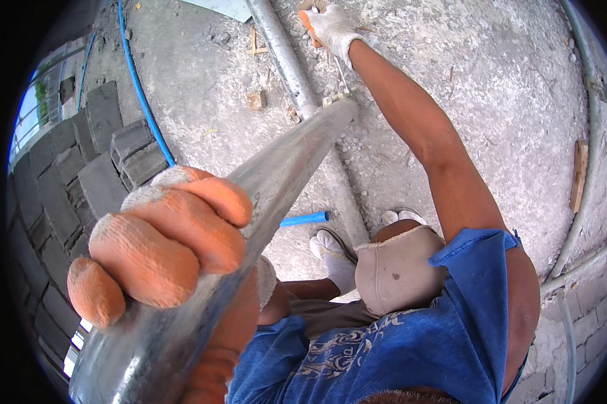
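Bracing judged in hand: pipe (pixel 273 185) gripped by left hand (pixel 165 239), metal rod (pixel 342 73) apparently by right hand (pixel 331 28); steadiness needed next.

Two hands (pixel 165 236) (pixel 331 28) — one held pipe (pixel 280 172)

The left hand (pixel 165 236) grips a metal pipe (pixel 286 163), the right hand (pixel 330 28) a slim tool (pixel 342 75).

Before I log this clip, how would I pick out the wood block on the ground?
Start with the grey pole the left hand grips, and follow it to its far end. Near there a pipe runs up the picture; the block lies just left of it. It is small, brown and chunky, unlike the thin crossed sticks above it.
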The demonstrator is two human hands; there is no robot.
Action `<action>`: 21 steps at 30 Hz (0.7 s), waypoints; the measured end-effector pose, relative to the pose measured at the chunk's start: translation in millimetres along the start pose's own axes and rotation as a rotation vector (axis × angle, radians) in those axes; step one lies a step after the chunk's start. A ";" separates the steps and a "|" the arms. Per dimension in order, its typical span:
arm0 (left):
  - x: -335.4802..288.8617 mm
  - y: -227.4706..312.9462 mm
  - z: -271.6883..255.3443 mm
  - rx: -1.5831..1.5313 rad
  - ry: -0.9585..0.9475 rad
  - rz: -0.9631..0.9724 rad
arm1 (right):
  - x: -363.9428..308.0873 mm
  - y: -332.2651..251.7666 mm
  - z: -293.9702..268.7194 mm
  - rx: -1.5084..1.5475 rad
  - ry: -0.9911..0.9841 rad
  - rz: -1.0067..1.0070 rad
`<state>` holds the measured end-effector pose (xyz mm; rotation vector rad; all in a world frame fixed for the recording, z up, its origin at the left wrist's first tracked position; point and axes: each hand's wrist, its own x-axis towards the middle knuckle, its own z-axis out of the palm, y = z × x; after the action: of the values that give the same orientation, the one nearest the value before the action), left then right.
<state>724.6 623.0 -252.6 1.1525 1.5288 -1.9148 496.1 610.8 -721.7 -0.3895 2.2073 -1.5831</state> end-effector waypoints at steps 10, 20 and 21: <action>20.3 14.0 2.4 -0.097 0.132 -0.362 | -5.6 -5.4 8.5 -0.112 -0.006 -0.147; 15.2 12.1 -11.4 -0.035 -0.081 -0.234 | -23.0 -34.1 -1.8 0.226 -0.303 0.295; 12.8 13.4 -14.2 -0.039 -0.074 -0.219 | -24.3 -35.7 -2.9 0.219 -0.300 0.284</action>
<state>732.4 634.5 -271.5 0.9190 1.7035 -2.0325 516.0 612.5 -683.4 -0.2198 1.7571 -1.4832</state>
